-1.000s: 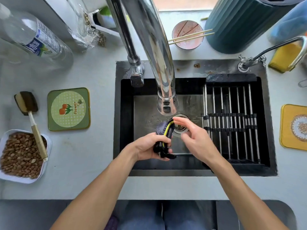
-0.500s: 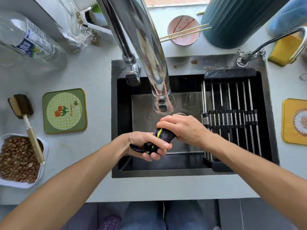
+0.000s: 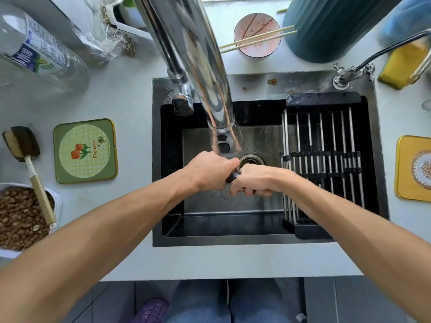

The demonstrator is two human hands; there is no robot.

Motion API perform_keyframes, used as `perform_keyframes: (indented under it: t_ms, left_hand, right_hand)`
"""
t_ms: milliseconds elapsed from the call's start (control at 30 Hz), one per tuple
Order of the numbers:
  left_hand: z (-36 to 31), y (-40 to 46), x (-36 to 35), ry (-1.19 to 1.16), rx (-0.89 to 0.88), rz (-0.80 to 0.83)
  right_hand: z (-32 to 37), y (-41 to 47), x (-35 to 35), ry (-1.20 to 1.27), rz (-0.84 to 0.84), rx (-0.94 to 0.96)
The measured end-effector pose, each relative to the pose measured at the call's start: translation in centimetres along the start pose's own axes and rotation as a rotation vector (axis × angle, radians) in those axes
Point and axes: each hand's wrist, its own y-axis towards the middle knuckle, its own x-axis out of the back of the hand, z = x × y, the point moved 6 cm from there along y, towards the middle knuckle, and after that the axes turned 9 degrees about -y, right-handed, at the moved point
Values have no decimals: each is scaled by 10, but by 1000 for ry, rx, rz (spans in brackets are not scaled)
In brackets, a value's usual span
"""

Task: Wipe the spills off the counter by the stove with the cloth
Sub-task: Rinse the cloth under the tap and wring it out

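Over the black sink (image 3: 261, 240), below the chrome tap (image 3: 219, 127), both my hands hold a dark cloth (image 3: 233, 176) twisted into a tight roll. My left hand (image 3: 211, 170) grips its left end and my right hand (image 3: 253, 180) grips its right end. Only a short dark stretch of cloth shows between the two fists; the rest is hidden inside them. Water drips from the cloth onto the sink floor near the drain (image 3: 253, 159). No stove is in view.
A metal rack (image 3: 326, 159) fills the sink's right part. On the left counter lie a green coaster (image 3: 85, 150), a sponge brush (image 3: 25, 148), a tray of beans (image 3: 14, 217) and a plastic bottle (image 3: 39, 50). A bowl with chopsticks (image 3: 256, 34), a teal container (image 3: 338, 24) and a yellow coaster (image 3: 415, 169) stand behind and right.
My hands have closed together on the cloth and twisted it tighter. The yellow-edged part that showed before is now hidden in my fists.
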Motion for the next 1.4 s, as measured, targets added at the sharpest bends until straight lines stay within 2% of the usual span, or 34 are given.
perform_keyframes:
  t_ms: [33, 100, 200, 267, 300, 367, 433, 567, 633, 733, 800, 867, 933, 1000, 1100, 1200, 1300, 1400]
  left_hand:
    - [-3, -1, 0, 24, -56, -37]
    - [-12, -1, 2, 20, -138, -103]
    - [-21, -2, 8, 19, -207, -171]
    - [-24, -2, 11, 29, -224, -207]
    - [-24, -1, 12, 18, -210, -227]
    - [-21, 0, 11, -18, -104, -244]
    - [-14, 0, 5, -59, 106, -199]
    - [-2, -8, -15, -252, 432, -70]
    - [6, -16, -29, -521, 530, 68]
    - [7, -35, -50, -1178, 651, 262]
    - [-4, -50, -58, -1562, 685, 394]
    - [-19, -62, -60, -1845, 671, 519]
    - [-35, -69, -57, -1970, 590, 635]
    - [-52, -75, -53, -1994, 494, 764]
    - [-71, -82, -46, -1988, 374, 930]
    - [-75, -87, -43, -1958, 337, 1037]
    - [-79, -91, -44, -1895, 290, 1102]
    - [-73, -89, -41, -1885, 251, 1061]
  right_hand:
    - [-4, -2, -6, 152, 142, 2]
    - [-10, -7, -10, 321, 322, 31]
    - [-16, -10, -11, 409, 458, 53]
    - [-18, -11, -9, 425, 475, 46]
    - [-18, -11, -6, 397, 440, 38]
    - [-19, -5, 3, 268, 265, 30]
    - [-19, -2, 12, 157, 74, 31]
    - [-19, -4, 15, -10, -134, 51]
    - [-18, -14, 17, -56, -401, 95]
    - [-16, -39, 6, -109, -802, 304]
    - [-13, -54, -7, -247, -978, 478]
    - [-10, -63, -24, -449, -1103, 622]
    - [-7, -64, -38, -559, -1195, 658]
    - [-2, -64, -44, -554, -1293, 665]
    - [5, -73, -44, -488, -1391, 830]
    - [12, -84, -37, -516, -1391, 982]
    - [19, -95, -27, -600, -1288, 1074]
    - [21, -96, -17, -782, -1123, 1028]
